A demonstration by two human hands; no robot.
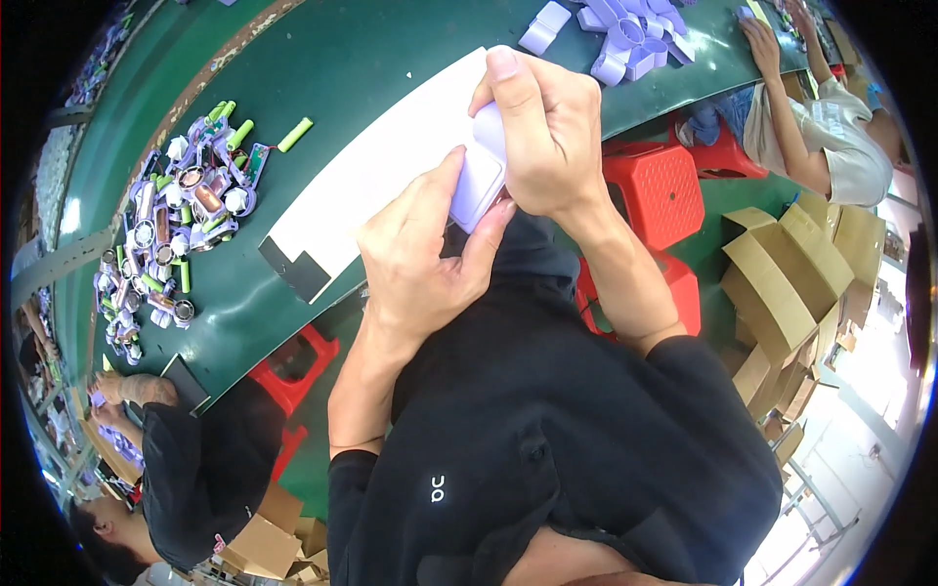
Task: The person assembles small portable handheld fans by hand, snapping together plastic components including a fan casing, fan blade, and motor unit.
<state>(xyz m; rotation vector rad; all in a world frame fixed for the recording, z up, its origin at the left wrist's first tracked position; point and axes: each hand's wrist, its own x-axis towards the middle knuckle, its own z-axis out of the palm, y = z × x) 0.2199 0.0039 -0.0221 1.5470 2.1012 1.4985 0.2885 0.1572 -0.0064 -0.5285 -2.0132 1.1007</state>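
Both hands hold a lavender plastic casing (477,184) with rounded edges, raised above the table's front edge. My left hand (415,244) grips its lower end between thumb and fingers. My right hand (549,132) is closed round the upper end, its thumb pointing up; the palm hides part of the casing. Beneath lies a white sheet (362,176) with a black piece (296,271) at its near left corner. To the left spreads a pile of lavender fan-like parts (161,220) with green battery cells, one cell (294,134) lying apart.
Lavender plastic shells (640,44) are heaped at the far right of the green table (249,313). Red stools (657,195) and open cardboard boxes (787,278) stand to the right. One co-worker (200,469) sits at lower left, another (821,137) at upper right.
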